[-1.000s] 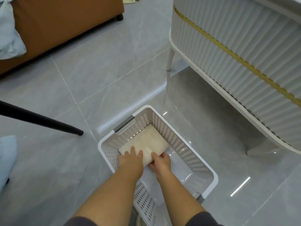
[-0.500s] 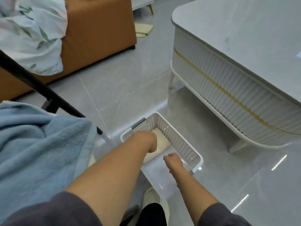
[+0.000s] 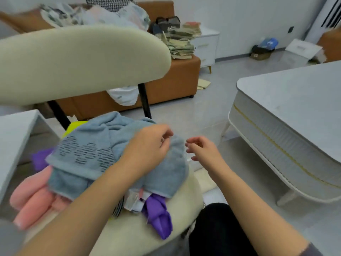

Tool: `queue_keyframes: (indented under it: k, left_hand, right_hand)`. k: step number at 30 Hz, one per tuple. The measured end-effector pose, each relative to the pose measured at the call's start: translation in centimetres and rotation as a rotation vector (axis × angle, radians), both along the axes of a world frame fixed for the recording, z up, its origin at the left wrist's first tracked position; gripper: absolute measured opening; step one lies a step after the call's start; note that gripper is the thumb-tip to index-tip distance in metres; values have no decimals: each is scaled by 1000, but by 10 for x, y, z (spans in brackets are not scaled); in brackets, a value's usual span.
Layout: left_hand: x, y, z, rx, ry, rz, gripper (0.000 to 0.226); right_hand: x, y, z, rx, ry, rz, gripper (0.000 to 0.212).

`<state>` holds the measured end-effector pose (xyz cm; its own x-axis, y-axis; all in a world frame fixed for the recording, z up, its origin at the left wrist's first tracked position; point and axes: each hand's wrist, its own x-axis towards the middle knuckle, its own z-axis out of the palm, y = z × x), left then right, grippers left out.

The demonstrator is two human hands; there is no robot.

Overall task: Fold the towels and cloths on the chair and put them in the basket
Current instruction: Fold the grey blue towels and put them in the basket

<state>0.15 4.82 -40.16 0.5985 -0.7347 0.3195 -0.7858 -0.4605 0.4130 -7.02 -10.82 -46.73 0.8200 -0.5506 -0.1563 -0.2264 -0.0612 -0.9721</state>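
A cream chair (image 3: pixel 186 196) holds a loose pile of cloths. On top lies a blue-grey towel (image 3: pixel 88 154) with a dark dashed pattern. Under it are a pink towel (image 3: pixel 31 198) at the left, a purple cloth (image 3: pixel 158 215) at the front and a small striped white cloth (image 3: pixel 132 200). My left hand (image 3: pixel 147 146) rests on the blue-grey towel, its fingers curled round the towel's right edge. Just right of that edge, my right hand (image 3: pixel 201 148) hovers with loosely curled fingers and holds nothing. The basket is not clearly in view.
The chair's cream backrest (image 3: pixel 73 58) stands across the upper left. A white low table (image 3: pixel 295 111) fills the right side. An orange sofa (image 3: pixel 175 80) with clothes and stacked papers is behind. A white surface edge (image 3: pixel 14 137) is at the left.
Both hands have left the basket and the cream towel in it. The view has swung up to the chair; my left hand now lies on the blue-grey towel.
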Motion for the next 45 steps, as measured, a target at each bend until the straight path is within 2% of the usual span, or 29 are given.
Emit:
queue_keyframes:
  k: [7, 11, 16, 18, 21, 25, 27, 29, 35, 41, 42, 45]
  left_hand:
    - [33, 124, -23, -127, -53, 270, 27]
    - [51, 155, -46, -103, 28, 261, 45]
    - [63, 162, -59, -284, 46, 252, 21]
    - [65, 161, -62, -306, -20, 244, 20]
    - [57, 161, -59, -485, 44, 312, 12]
    - [50, 167, -54, -706, 71, 547, 6]
    - [50, 167, -51, -743, 75, 590, 7]
    - [46, 164, -48, -755, 86, 599, 9]
    - [42, 147, -25, -684, 70, 572, 13]
    - [41, 137, -27, -566, 72, 667, 15]
    - [38, 136, -29, -552, 96, 671, 16]
    - [35, 134, -33, -559, 238, 670, 16]
  right_hand:
    - [58, 88, 30, -238, -191, 202, 26]
    - [83, 113, 25, -556, -174, 408, 25]
    - [91, 111, 8, -741, -192, 578, 36]
    - [90, 105, 8, -734, -240, 585, 23]
    - [87, 102, 9, -745, -353, 450, 3]
    - [78, 109, 11, -688, -379, 342, 7]
    - [76, 112, 12, -777, -299, 340, 10]
    - [69, 118, 11, -858, -241, 401, 22]
    - [45, 134, 29, -751, -227, 784, 67]
    - [30, 136, 59, -633, -34, 982, 86]
    - [30, 140, 60, -638, -55, 968, 80]
    - [36, 149, 58, -588, -154, 802, 38]
